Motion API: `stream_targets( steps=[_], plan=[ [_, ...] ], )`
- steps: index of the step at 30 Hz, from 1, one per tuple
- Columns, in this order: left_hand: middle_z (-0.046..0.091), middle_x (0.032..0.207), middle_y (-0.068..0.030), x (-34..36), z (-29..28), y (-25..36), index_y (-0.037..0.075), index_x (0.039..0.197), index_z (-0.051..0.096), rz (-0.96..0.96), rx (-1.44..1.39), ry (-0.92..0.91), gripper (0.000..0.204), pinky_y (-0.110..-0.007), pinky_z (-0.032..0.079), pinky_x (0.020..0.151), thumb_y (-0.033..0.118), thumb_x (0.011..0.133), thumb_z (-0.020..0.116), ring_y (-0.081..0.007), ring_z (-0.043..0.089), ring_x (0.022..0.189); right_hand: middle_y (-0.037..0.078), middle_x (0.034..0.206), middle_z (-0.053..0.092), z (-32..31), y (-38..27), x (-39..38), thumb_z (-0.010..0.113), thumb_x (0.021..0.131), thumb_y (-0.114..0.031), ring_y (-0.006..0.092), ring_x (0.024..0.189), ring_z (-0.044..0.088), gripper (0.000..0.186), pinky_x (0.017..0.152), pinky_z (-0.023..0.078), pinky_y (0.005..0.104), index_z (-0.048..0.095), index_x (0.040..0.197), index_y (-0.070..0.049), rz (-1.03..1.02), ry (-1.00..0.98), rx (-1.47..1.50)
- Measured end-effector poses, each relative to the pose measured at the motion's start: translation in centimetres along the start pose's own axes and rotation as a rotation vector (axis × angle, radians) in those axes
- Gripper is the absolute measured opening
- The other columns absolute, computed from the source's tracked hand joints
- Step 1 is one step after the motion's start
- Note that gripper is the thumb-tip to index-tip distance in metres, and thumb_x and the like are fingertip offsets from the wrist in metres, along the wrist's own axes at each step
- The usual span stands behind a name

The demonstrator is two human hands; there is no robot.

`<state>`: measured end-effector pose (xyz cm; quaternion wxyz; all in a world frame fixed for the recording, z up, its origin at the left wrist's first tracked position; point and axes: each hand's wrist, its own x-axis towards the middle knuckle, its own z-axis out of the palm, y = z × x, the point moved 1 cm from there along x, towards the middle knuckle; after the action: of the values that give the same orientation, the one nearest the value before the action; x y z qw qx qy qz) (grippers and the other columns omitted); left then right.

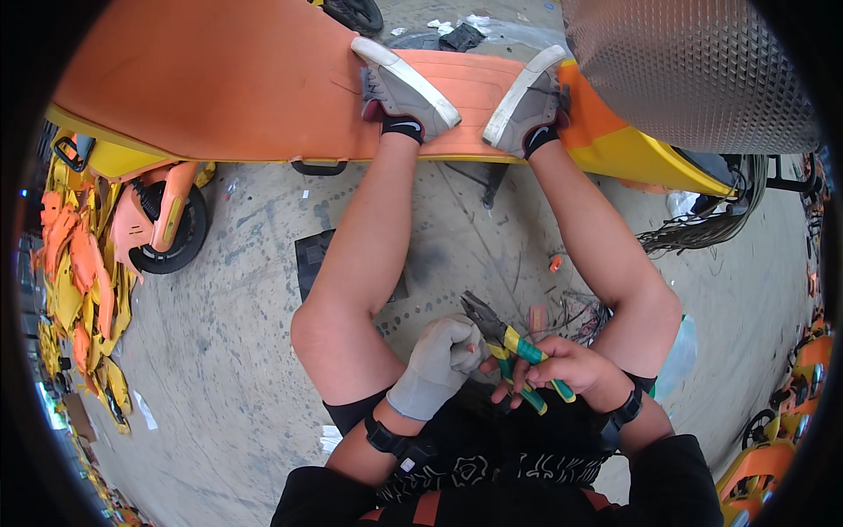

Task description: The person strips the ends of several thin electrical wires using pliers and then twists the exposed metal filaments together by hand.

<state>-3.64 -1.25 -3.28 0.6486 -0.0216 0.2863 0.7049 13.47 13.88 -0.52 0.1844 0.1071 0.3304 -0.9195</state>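
Note:
My right hand [562, 367], bare, is wrapped round the handles of a pair of pliers [512, 337] in front of my lap. The pliers have dark metal jaws and green-and-yellow handles, which stand somewhat apart; the jaws point up and left. My left hand [442, 359] wears a pale grey work glove with a bare fingertip showing. Its fingers are curled closed right beside the pliers' jaws and upper handle. Whatever those fingers may hold is hidden.
My shoes rest on the orange footboard [465, 92] of an orange-and-yellow scooter with a silver textured seat [689, 66]. Dark cables [702, 230] hang at its right. Orange and yellow panels [83, 272] are heaped at left, near a wheel [180, 230]. Wire scraps [575, 318] lie below.

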Motion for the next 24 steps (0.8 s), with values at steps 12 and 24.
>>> stream_targets(
  steps=[12, 24],
  plan=[
    [0.045, 0.058, -0.0001, -0.3, 2.0, 0.4, -0.002, 0.071, 0.058, 0.151, 0.427, 0.311, 0.018, -0.024, 0.023, 0.047, 0.006, 0.086, 0.051, -0.0057, 0.033, 0.047, 0.016, 0.143, 0.047, -0.7, 1.0, 0.9, 0.059, 0.085, -0.002, 0.0255, 0.121, 0.057, 0.013, 0.091, 0.051, 0.0342, 0.068, 0.094, 0.002, -0.139, 0.088, -0.605],
    [0.040, 0.051, 0.0001, -1.1, 1.2, 0.9, 0.003, 0.068, 0.054, 0.264, 0.406, 0.398, 0.016, -0.026, 0.028, 0.041, 0.009, 0.083, 0.054, -0.0089, 0.034, 0.041, 0.013, 0.121, 0.059, -0.9, 1.1, 2.6, 0.061, 0.083, -0.012, 0.0203, 0.098, 0.059, 0.018, 0.086, 0.048, 0.0332, 0.067, 0.092, 0.003, -0.281, 0.028, -0.777]
  ],
)
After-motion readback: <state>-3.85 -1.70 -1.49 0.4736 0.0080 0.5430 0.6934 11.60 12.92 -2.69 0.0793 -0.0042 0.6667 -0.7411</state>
